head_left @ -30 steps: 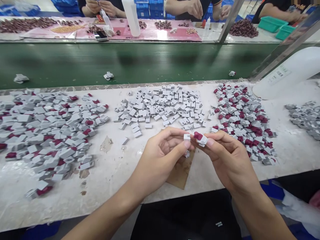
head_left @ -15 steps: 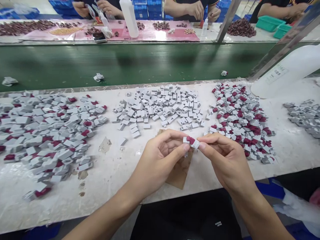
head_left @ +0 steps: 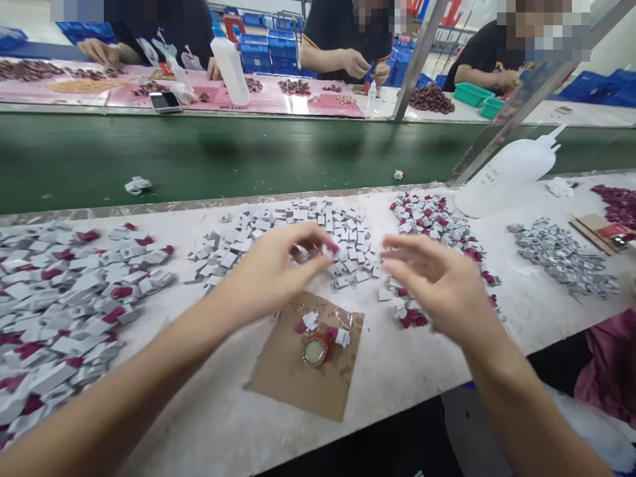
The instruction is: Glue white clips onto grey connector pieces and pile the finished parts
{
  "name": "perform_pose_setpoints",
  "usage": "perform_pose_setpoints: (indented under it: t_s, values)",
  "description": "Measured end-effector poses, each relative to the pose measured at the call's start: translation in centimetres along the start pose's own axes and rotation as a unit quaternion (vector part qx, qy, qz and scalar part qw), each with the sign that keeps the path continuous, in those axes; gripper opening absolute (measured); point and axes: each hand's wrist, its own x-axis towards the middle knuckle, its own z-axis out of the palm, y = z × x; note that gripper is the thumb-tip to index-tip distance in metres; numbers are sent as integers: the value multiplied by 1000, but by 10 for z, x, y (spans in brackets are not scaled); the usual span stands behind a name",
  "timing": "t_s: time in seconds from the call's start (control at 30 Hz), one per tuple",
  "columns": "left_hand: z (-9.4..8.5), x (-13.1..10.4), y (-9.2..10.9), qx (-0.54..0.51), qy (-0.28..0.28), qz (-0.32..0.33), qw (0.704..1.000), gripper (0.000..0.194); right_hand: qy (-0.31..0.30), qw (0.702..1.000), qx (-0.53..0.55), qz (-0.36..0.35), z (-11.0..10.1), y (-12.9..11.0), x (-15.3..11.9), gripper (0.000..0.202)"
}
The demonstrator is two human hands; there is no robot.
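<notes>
My left hand (head_left: 278,262) hovers in front of the middle pile, its thumb and fingers closed on a small maroon-and-white plastic part (head_left: 331,248). A short gap separates it from my right hand (head_left: 440,285), held at the near edge of the right pile. Motion smears the right fingertips, so whether anything is between them is unclear. Below and between the hands lies a brown cardboard piece (head_left: 303,384). On it sit a round, red-sided thing with a pale top and beaded rim (head_left: 315,351) and a couple of maroon-and-white parts (head_left: 342,337).
Grey-white and maroon pieces (head_left: 64,298) cover the left; plain white blocks (head_left: 318,215) lie mid-table. A mixed pile (head_left: 427,215), grey parts (head_left: 561,258) and a tilted white bottle (head_left: 507,175) are at right. Beyond the green belt (head_left: 248,156), several people work.
My hands have parted, the small part staying in the left. The view has shifted, uncovering the cardboard and the round thing on it, with more of the right side visible.
</notes>
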Motion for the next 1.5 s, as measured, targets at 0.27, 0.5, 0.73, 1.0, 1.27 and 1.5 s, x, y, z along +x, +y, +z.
perform_pose_setpoints:
  t_s: [0.27,0.5,0.73,1.0,1.27,1.5]
  values:
    - [-71,111,-75,85,207,-124,967,43,369,914,-165,-25,-115,42,112,19]
    - [-98,134,-125,138,199,-168,955,57,79,958,-275,11,-45,53,217,17]
    - [-107,126,-117,202,227,-79,949,67,15,974,-204,96,-7,63,289,35]
    - [-14,134,-2,158,35,55,985,68,145,976,45,159,-96,29,173,39]
    - [200,260,96,-39,-164,104,980,96,290,922,84,242,-194,82,142,30]
    - [261,296,114,-52,-111,97,988,82,267,941,70,193,-204,96,160,27]
